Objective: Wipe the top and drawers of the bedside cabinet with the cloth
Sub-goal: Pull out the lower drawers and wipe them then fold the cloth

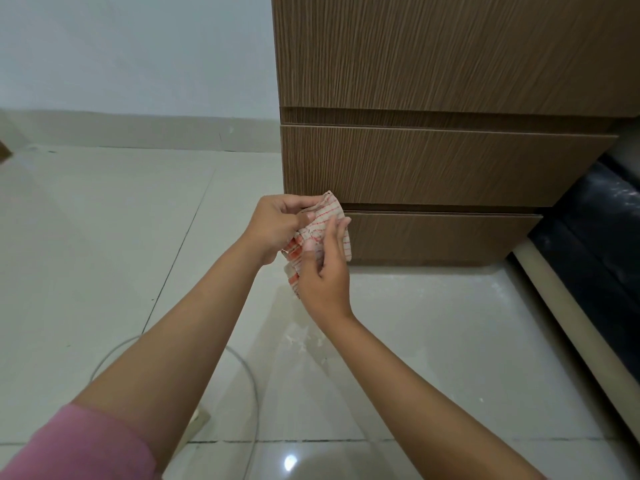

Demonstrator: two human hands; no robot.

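Cloth, striped cream and orange-red, sits bunched between both hands just in front of the cabinet's lower left corner, level with the gap between the middle drawer and the bottom drawer. The left hand has its fingers curled over the upper part of the cloth and pinches it. The right hand lies against the lower part with the fingers fairly straight and the thumb tucked toward the fabric; whether that thumb truly pinches is hard to tell. The cloth looks close to the cabinet's front corner, though contact with the wood cannot be confirmed

The step in hand seems to be regathering or refolding the cloth before wiping a drawer front. To do it well, I would fold it into a flat pad with a clean face outward, no loose tail hanging below the cabinet's base, so one hand can press it flat against the wood. Then wipe along the grain, from the cabinet's left edge across to its right, overlapping strokes, and run a folded edge into the recessed gaps above each drawer, where dust likely collects

Away from the cabinet, toward the person, a white cable loops across the tiled floor; to the cabinet's right lies something dark and glossy, unclear what. A pink sleeve covers the left upper arm
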